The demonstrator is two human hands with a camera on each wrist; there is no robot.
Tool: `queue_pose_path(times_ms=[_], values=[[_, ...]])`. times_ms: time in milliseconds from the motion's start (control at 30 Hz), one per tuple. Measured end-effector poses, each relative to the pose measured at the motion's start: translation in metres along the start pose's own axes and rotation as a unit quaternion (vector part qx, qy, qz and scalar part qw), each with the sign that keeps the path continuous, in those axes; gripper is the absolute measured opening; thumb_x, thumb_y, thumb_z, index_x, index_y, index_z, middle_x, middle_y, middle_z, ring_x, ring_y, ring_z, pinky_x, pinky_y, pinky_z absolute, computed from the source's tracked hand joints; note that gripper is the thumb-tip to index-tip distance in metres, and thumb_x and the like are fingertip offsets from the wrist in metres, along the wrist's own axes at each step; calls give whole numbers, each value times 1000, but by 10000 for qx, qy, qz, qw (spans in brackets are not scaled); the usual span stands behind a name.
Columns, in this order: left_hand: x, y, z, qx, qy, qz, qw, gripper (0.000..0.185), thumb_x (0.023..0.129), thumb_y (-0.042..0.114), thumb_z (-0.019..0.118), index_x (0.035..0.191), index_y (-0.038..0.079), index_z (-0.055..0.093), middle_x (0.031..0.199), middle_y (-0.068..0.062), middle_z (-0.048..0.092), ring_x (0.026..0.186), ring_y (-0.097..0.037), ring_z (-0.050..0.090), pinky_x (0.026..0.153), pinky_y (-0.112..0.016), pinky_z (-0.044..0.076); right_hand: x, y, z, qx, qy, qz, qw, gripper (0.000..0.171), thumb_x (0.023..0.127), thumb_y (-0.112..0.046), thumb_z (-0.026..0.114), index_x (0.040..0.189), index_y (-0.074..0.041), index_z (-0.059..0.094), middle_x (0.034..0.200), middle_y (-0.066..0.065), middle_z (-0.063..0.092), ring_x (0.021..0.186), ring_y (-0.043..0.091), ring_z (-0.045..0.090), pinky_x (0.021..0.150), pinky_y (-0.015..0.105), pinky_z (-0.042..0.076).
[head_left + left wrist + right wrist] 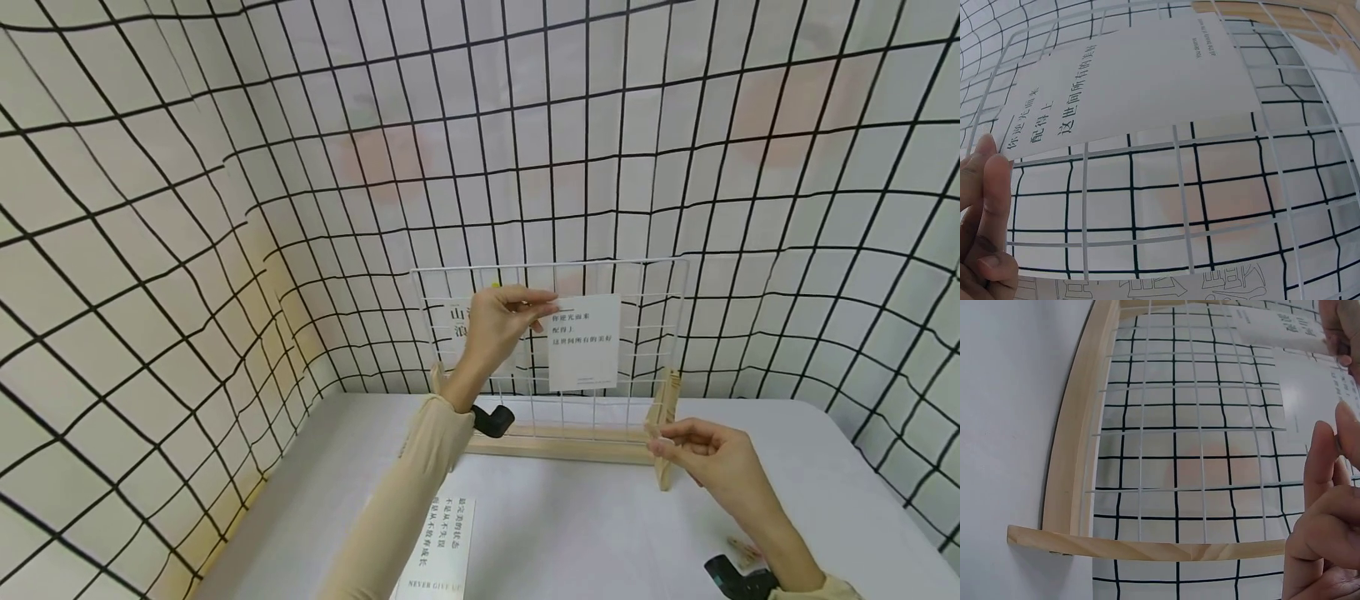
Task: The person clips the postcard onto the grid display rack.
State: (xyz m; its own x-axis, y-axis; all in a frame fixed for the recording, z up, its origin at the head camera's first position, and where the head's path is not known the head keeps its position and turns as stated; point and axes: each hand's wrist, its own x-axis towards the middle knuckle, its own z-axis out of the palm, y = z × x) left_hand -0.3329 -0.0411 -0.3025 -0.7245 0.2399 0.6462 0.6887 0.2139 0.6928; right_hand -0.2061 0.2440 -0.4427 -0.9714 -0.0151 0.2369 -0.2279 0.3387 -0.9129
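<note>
My left hand (501,323) pinches a white card (585,354) with printed Chinese text by its upper left corner. The card is upright in front of a white wire grid panel (637,408). Another printed card (456,321) is on the grid's left part, mostly hidden behind the left hand. Near the right end of the wooden stand (570,450), my right hand (716,458) pinches what looks like a small wooden clip (649,428) between thumb and fingertips. Its shape is mostly hidden. In the right wrist view the fingertips (1322,447) meet close to the card.
A long printed card (442,550) lies on the white table (570,533), partly behind the left sleeve. Small wooden clips (742,548) lie beside the right wrist. A yellow spot (496,286) shows at the grid's top. Black netting (525,167) surrounds the table's back and sides.
</note>
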Motion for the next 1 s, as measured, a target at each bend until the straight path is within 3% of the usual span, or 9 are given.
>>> queue_pose_path(times_ms=[167,433,700,833,1000], values=[[1,-2,4,152,121,10,9998,13,86,8,83,98,5,83,94,-13,81,49,-28,68,41,-19,39,1,2,1,155,-120,-122,9997,31,97,-20,74,118,2,72,88,-4,82,46,7,47,43,33,40],[2,-4,6,143,100,101,9998,14,86,7,82,100,3,82,95,-14,81,46,-19,66,45,-30,53,4,-8,-4,-240,25,-353,9991,31,99,-20,71,123,-1,73,86,-12,79,49,10,47,44,32,37],[2,-5,8,204,236,190,9993,14,87,8,81,100,2,82,94,-15,81,46,-15,66,47,-35,55,19,-28,-12,-586,400,-652,9953,28,91,-20,81,114,-5,76,70,-14,71,48,11,47,44,32,36],[2,-4,11,332,361,282,9984,14,87,9,81,99,2,82,95,-15,81,47,-17,66,46,-31,55,33,-43,-18,-666,481,-728,9940,27,91,-23,81,110,-5,74,81,-16,78,47,12,49,44,31,37],[0,-3,15,733,545,440,9948,13,88,12,82,98,4,83,92,-12,81,47,-16,67,46,-23,53,52,-68,-28,-907,531,-984,9896,27,94,-24,78,112,-5,74,82,-24,75,48,12,53,46,27,42]])
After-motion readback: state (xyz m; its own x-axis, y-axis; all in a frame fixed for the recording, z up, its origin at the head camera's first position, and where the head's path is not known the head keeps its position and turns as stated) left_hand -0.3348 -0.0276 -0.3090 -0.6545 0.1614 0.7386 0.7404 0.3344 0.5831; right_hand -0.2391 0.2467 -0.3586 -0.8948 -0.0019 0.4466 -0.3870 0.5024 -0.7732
